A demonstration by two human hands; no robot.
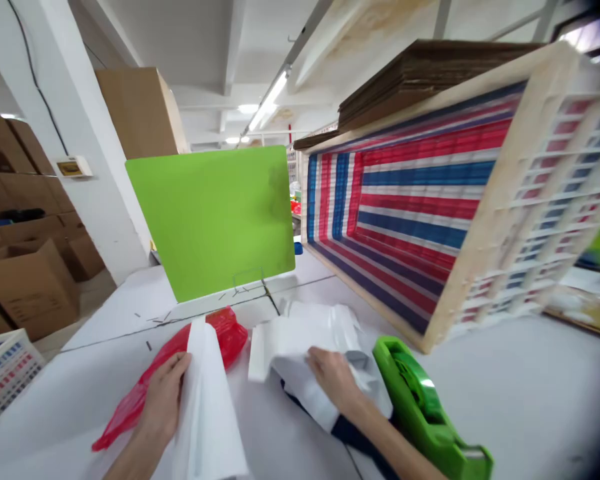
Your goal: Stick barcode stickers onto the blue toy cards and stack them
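My left hand (164, 395) is closed on the edge of a long white folded sheet (211, 407), which stands partly upright on the white table. Under and behind it lies a crumpled red plastic bag (234, 341). My right hand (333, 377), somewhat blurred, has its fingers curled onto a loose white sheet (300, 333); whether this is paper or plastic I cannot tell. Something dark blue (353, 435) shows beneath that sheet, partly hidden by my right forearm. To the right of this hand sits a green tape dispenser (443, 433) with a roll of green tape.
A bright green board (215, 220) stands upright at the back. On the right, a large crate (440, 327) lined with striped cloth lies on its side, flattened cardboard (405, 83) on top. Small dark bits lie on the table (105, 373). Cardboard boxes (30, 293) are stacked at left.
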